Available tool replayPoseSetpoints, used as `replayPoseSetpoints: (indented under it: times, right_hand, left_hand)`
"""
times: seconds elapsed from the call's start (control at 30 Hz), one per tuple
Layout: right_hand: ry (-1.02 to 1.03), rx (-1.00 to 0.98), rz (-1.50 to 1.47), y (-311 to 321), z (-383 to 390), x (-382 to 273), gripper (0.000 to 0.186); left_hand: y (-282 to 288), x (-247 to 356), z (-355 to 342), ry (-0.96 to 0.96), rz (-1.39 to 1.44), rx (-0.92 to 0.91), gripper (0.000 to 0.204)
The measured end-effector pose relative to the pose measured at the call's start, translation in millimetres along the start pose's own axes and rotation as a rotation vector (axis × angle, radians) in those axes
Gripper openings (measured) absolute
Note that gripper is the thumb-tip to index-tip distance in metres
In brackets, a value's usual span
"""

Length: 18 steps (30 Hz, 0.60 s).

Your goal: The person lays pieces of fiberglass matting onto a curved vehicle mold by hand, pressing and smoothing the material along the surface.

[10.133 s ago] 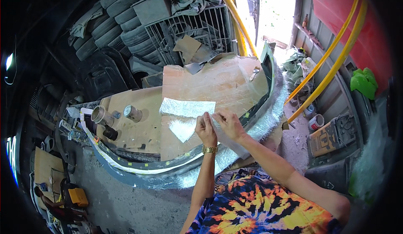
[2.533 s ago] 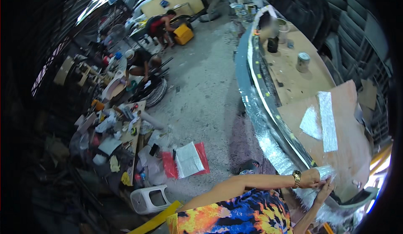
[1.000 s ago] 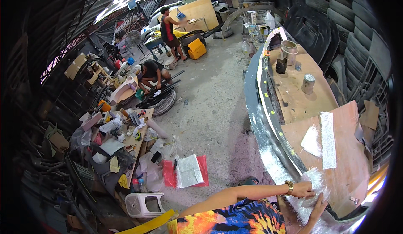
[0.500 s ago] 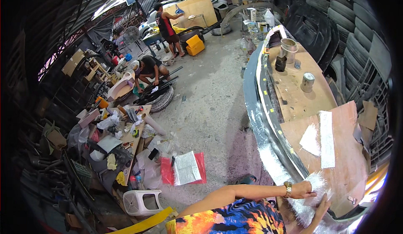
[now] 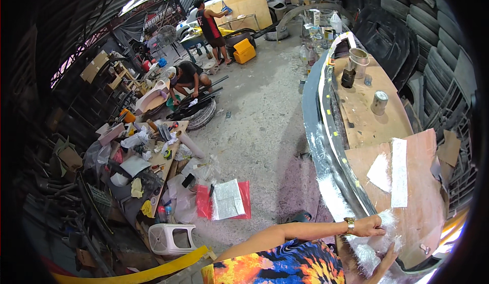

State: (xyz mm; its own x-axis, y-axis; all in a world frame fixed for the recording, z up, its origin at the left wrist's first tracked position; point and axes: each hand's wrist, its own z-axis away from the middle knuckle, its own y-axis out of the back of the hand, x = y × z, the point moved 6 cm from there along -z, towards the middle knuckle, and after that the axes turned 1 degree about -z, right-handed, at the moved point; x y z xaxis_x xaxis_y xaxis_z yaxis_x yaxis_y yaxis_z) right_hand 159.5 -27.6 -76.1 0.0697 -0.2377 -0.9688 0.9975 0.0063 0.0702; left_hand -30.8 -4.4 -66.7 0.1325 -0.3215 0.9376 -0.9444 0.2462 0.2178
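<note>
The white fibre piece (image 5: 389, 222) lay between your 2 hands, at the lower right of the head view, by the near part of the long curved panel (image 5: 311, 100). Your left hand (image 5: 368, 226) met it from the left, its fingers bent together and apparently clamped on the piece's left edge. Your right hand (image 5: 388, 260) came up from below, fingertips against the lower right part; whether they pinched it or only pressed could not be told. Both hands were touching the piece, so neither was nearer. Its long axis seemed to run up and down the view, though frayed strands and your hands hid the true outline.

Loose fibres (image 5: 331, 195) fringed the panel's outer side, up and left of your left hand. The panel's rim stood closest in the way, between that hand and the brown tabletop (image 5: 420, 187). There, a long white strip (image 5: 399, 177) pointed away from you, with a tapered white piece (image 5: 378, 173) just left of it. A small brush-like tool (image 5: 424, 249) lay right of your right hand. A metal can (image 5: 379, 103) and a bucket (image 5: 359, 62) stood well beyond, clear of both hands.
</note>
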Motion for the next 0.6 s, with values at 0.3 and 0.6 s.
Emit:
replayPoseSetpoints:
  times: [0.3, 0.6]
  right_hand:
    - [0.098, -0.182, 0.033, -6.8, 0.7, 5.4, 0.045]
    - [0.234, 0.055, 0.101, -12.4, -2.1, 5.7, 0.043]
  left_hand:
    - [-9.8, 2.5, 3.2, -0.038, -0.047, -0.065, 0.046]
    - [-6.0, 7.7, -3.2, 0.039, -0.074, -0.224, 0.047]
